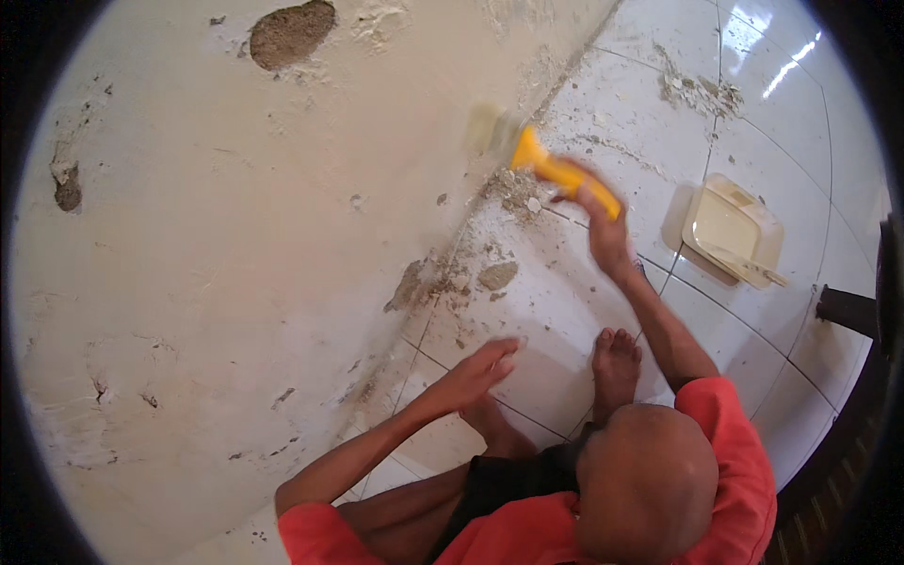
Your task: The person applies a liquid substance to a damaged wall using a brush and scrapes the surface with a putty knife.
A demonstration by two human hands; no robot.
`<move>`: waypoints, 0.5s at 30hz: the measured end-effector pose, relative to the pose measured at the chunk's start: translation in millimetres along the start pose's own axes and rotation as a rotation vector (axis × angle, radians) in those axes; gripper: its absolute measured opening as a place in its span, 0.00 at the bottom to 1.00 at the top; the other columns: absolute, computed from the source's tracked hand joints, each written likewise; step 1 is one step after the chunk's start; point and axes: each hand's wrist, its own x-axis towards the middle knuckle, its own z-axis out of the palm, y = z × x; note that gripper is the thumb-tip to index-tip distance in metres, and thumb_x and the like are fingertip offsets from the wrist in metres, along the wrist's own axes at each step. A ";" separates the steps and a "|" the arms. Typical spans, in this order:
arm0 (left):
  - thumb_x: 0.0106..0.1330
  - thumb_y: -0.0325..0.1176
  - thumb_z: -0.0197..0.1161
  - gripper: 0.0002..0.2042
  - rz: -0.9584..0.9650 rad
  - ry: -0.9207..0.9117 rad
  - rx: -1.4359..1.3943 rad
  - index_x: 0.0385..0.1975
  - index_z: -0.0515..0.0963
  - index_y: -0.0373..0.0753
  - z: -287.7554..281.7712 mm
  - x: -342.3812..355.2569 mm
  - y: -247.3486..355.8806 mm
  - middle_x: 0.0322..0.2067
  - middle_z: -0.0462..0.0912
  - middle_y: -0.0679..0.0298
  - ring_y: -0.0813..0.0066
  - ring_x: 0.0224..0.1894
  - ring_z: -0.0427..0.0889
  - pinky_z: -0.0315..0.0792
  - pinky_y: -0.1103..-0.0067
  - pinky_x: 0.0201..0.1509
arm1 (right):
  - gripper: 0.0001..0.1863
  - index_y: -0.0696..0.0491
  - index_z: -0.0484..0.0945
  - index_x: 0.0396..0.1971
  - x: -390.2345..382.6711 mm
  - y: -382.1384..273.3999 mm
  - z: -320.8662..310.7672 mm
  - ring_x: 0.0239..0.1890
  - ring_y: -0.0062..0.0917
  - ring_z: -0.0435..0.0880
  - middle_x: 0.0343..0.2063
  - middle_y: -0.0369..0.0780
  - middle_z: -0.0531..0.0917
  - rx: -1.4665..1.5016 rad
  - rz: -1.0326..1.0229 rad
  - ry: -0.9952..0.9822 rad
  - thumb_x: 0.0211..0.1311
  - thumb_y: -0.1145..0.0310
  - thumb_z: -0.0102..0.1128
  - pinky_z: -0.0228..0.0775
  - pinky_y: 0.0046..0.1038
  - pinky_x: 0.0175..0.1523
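My right hand (603, 226) grips the yellow handle of a wide paintbrush (563, 175). Its pale head is blurred and lies against the foot of the wall (282, 254), close to where wall and floor meet. My left hand (485, 372) hovers in front of the wall's base, fingers loosely bent with a gap at the thumb, and nothing shows in it. Between the two hands, plaster rubble (513, 193) and a flat grey-brown chunk (497, 275) lie on the tiles. The cream wall has a large brown hole (292, 36) high up and a smaller hole (68, 186) at the left.
A cream plastic tray (692, 221) with a pale stick-like tool (744, 264) across it stands on the white tiled floor (753, 330) at the right. More debris (702, 94) is scattered at the far side. A dark furniture leg (846, 311) juts in at the right edge. My bare foot (617, 363) rests near the brush hand.
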 end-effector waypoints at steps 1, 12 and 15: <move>0.77 0.48 0.48 0.27 0.031 0.047 -0.208 0.66 0.63 0.34 8.4 24.4 11.9 0.65 0.66 0.55 0.65 0.68 0.65 0.59 0.70 0.71 | 0.23 0.60 0.73 0.60 -27.4 0.0 6.2 0.54 0.25 0.78 0.51 0.42 0.82 0.035 0.056 -0.035 0.74 0.62 0.49 0.70 0.31 0.59; 0.76 0.50 0.50 0.19 0.021 0.359 -1.307 0.52 0.68 0.41 63.6 87.0 40.2 0.47 0.75 0.61 0.71 0.53 0.76 0.72 0.70 0.59 | 0.30 0.55 0.70 0.59 -122.0 -37.2 -24.3 0.66 0.45 0.66 0.59 0.49 0.72 -0.698 -0.001 -0.405 0.60 0.59 0.67 0.57 0.45 0.67; 0.76 0.47 0.52 0.16 0.004 0.529 -1.101 0.48 0.68 0.40 61.3 83.8 30.5 0.43 0.76 0.60 0.71 0.45 0.79 0.76 0.72 0.50 | 0.37 0.55 0.67 0.64 -141.3 -35.5 -85.6 0.62 0.45 0.69 0.57 0.49 0.73 -1.265 0.099 -0.282 0.55 0.60 0.70 0.60 0.48 0.63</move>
